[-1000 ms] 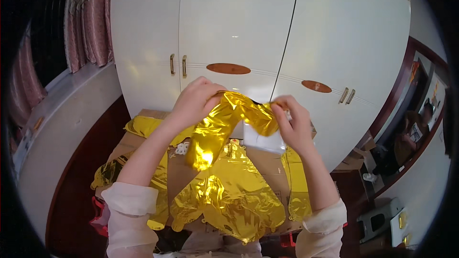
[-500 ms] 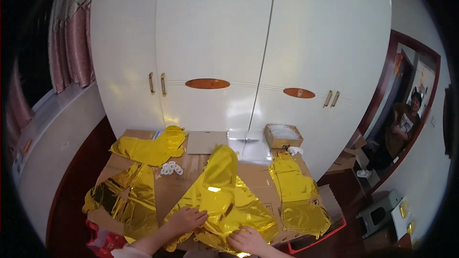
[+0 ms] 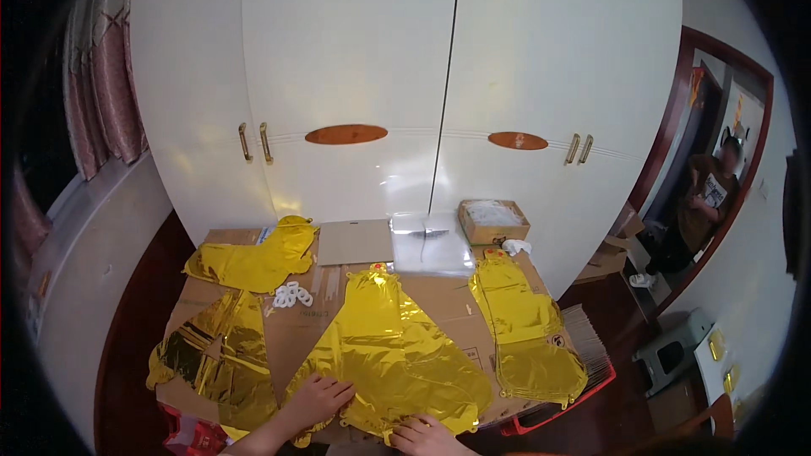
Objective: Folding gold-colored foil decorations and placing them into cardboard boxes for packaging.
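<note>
A flat, uninflated gold foil balloon (image 3: 405,363) lies spread in front of me, its narrow end pointing away and its wide end at the near table edge. My left hand (image 3: 319,399) rests on its left edge with fingers stretched out. Lower down, my right hand (image 3: 424,436) lies on the near edge, fingers extended over the foil. Neither hand is closed round anything. To the right is a stack of folded gold foil balloons (image 3: 528,329). On the left lie a creased gold foil balloon (image 3: 221,355) and, behind it, another gold foil piece (image 3: 253,257).
Cardboard (image 3: 296,333) covers the table. White rings (image 3: 291,294), a grey-brown board (image 3: 355,242), clear plastic bags (image 3: 431,245) and an open cardboard box (image 3: 494,221) stand or lie along the back, before a white wardrobe (image 3: 355,51). A person (image 3: 710,198) is at the doorway.
The far part of the middle foil balloon, raised and bulging before, now lies flat on the table. Both hands stay on its near part. The view has shifted slightly.
</note>
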### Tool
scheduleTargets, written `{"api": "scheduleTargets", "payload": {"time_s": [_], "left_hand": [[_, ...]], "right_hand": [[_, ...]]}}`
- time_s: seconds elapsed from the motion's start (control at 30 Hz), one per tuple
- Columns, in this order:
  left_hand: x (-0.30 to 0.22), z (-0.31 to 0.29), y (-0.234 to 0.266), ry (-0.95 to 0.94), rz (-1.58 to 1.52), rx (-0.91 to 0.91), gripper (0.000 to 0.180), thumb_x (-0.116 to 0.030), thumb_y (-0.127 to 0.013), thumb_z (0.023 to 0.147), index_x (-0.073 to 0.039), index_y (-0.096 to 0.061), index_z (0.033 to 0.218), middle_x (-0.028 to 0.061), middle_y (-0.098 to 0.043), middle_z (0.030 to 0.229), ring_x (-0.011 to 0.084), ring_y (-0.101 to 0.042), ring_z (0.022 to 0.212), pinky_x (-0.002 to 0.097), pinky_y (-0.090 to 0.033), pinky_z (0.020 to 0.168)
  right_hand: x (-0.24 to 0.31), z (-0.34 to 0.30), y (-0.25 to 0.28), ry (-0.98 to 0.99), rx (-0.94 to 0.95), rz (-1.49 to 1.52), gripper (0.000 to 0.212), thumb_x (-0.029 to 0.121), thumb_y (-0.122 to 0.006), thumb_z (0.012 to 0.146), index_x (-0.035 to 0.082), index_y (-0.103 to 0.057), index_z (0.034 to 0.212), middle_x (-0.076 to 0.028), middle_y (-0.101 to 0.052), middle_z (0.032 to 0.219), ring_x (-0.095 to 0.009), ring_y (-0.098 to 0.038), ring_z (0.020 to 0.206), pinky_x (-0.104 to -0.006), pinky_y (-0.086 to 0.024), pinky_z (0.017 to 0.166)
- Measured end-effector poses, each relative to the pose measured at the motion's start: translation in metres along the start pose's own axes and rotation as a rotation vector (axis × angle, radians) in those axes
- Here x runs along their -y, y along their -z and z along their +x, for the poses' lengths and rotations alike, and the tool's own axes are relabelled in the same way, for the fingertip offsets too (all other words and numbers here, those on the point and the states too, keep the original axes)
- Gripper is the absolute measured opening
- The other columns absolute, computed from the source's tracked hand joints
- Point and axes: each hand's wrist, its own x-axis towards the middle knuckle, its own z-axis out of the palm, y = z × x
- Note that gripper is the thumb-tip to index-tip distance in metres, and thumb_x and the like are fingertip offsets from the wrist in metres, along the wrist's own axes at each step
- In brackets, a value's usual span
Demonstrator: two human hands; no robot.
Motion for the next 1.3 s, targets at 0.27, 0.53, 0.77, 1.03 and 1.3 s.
{"api": "scheduleTargets", "payload": {"time_s": [0.27,0.53,0.77,1.03,1.3], "left_hand": [[0.001,0.022,-0.008,0.175,-0.138,0.155,0.054,-0.043,-0.061,0.088,-0.014,-0.054,0.133,0.0131,-0.051,0.137,0.0331,-0.047,0.126,0.0498,-0.038,0.101],[0.000,0.032,-0.039,0.182,-0.150,0.390,0.072,-0.062,-0.046,0.093,-0.015,-0.038,0.148,0.0182,-0.031,0.154,0.0409,-0.026,0.144,0.0652,-0.018,0.113],[-0.003,0.030,-0.046,0.195,-0.139,0.371,0.073,-0.061,-0.046,0.093,-0.016,-0.035,0.150,0.0196,-0.029,0.155,0.0399,-0.024,0.145,0.0693,-0.016,0.111],[-0.007,0.030,-0.042,0.195,-0.126,0.335,0.073,-0.064,-0.045,0.092,-0.021,-0.035,0.150,0.0177,-0.029,0.155,0.0413,-0.024,0.144,0.0705,-0.015,0.110],[-0.006,0.027,-0.048,0.225,-0.146,0.302,0.076,-0.067,-0.048,0.089,-0.022,-0.037,0.149,0.0175,-0.031,0.155,0.0410,-0.025,0.144,0.0716,-0.015,0.109]], "right_hand": [[0.009,-0.002,0.021,-0.043,0.086,-0.060,0.026,0.027,-0.063,0.084,0.012,-0.063,0.105,0.001,-0.061,0.097,-0.017,-0.059,0.098,-0.0339,-0.044,0.091],[-0.069,-0.013,0.044,-0.404,0.177,-0.104,0.027,0.030,-0.062,0.091,0.012,-0.067,0.110,-0.005,-0.067,0.110,-0.024,-0.061,0.101,-0.0406,-0.045,0.089],[-0.141,0.012,0.033,-0.362,-0.011,-0.125,0.035,0.031,-0.062,0.090,0.015,-0.064,0.121,-0.008,-0.060,0.129,-0.028,-0.056,0.116,-0.0436,-0.042,0.095],[-0.169,0.031,0.019,-0.433,0.082,-0.150,0.034,0.035,-0.061,0.091,0.023,-0.064,0.123,-0.004,-0.056,0.133,-0.027,-0.050,0.121,-0.0452,-0.039,0.094],[-0.177,0.035,0.013,-0.431,0.018,-0.097,0.033,0.033,-0.062,0.090,0.023,-0.065,0.121,-0.003,-0.058,0.129,-0.028,-0.051,0.113,-0.0431,-0.037,0.093]]}}
